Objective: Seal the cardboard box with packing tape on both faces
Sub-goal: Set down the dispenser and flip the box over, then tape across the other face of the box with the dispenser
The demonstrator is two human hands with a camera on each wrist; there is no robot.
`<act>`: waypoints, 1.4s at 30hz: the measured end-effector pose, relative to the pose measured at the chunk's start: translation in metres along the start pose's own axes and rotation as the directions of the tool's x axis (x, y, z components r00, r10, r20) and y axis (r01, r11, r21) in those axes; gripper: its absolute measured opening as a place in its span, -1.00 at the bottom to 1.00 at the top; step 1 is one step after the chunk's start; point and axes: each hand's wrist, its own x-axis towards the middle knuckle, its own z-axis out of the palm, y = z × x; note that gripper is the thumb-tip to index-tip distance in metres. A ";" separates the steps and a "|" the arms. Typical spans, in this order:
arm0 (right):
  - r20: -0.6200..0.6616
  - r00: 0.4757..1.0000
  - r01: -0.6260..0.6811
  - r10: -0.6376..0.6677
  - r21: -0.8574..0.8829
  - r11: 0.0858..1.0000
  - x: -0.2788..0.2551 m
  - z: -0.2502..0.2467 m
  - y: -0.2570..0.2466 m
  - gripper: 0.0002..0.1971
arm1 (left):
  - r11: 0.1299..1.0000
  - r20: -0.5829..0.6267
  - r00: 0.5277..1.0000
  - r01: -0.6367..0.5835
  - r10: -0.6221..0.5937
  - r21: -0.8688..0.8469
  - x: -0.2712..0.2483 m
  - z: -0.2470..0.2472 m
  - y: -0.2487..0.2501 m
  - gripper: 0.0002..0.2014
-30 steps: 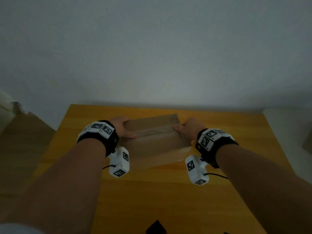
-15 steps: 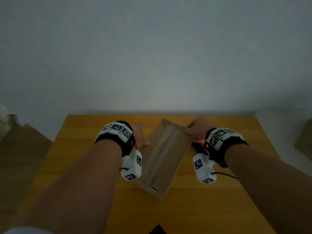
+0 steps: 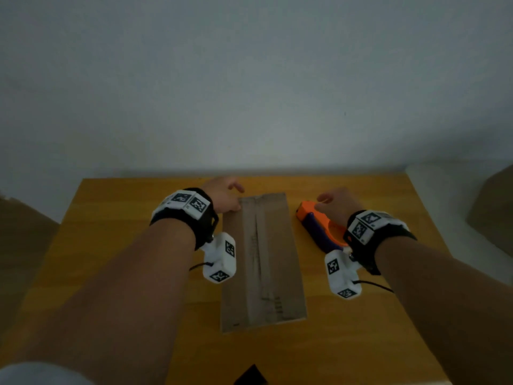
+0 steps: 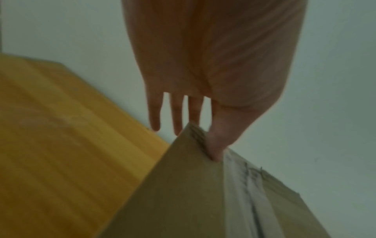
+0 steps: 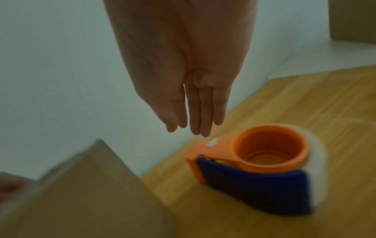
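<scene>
The flat cardboard box (image 3: 262, 259) lies lengthwise in the middle of the wooden table (image 3: 111, 245). A pale, wrinkled strip of tape (image 4: 244, 193) runs along its top seam. My left hand (image 3: 231, 198) is at the box's far left corner; its thumb (image 4: 217, 145) rests on the top edge and the fingers are straight. The orange and blue tape dispenser (image 3: 313, 226) lies on its side just right of the box (image 5: 91, 193). My right hand (image 3: 329, 200) hovers over the dispenser (image 5: 254, 165) with straight fingers (image 5: 195, 116), holding nothing.
A white wall rises right behind the table's far edge. To the right, another cardboard box (image 3: 494, 212) stands on a white surface. On the left, a brown surface (image 3: 22, 245) lies lower than the table. A small dark object (image 3: 251, 375) sits at the table's near edge.
The box has been turned from crosswise to lengthwise and laid flat. My right hand has let go of it and moved right over the dispenser, and my left hand has loosened to a touch.
</scene>
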 end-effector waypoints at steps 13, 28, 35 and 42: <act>0.016 0.975 -0.216 0.221 -0.161 0.963 0.015 0.040 0.044 -0.41 | 0.860 0.026 0.993 0.111 -0.113 -0.498 0.011 0.029 -0.013 -0.94; 0.104 0.981 -0.137 0.165 -0.233 0.963 -0.002 0.016 0.036 -0.91 | 0.996 -0.132 0.990 -0.059 0.051 -0.063 0.001 0.006 -0.002 -0.75; -0.050 0.998 -0.039 0.049 0.179 0.983 -0.018 -0.062 -0.010 -0.82 | 0.965 -0.241 0.937 -0.224 0.252 0.136 -0.010 -0.030 0.035 -0.72; -0.063 0.990 0.140 -0.125 0.433 0.891 -0.042 -0.094 -0.059 -0.88 | 0.675 -0.041 0.987 -0.134 0.153 -0.726 -0.020 -0.048 0.076 -0.66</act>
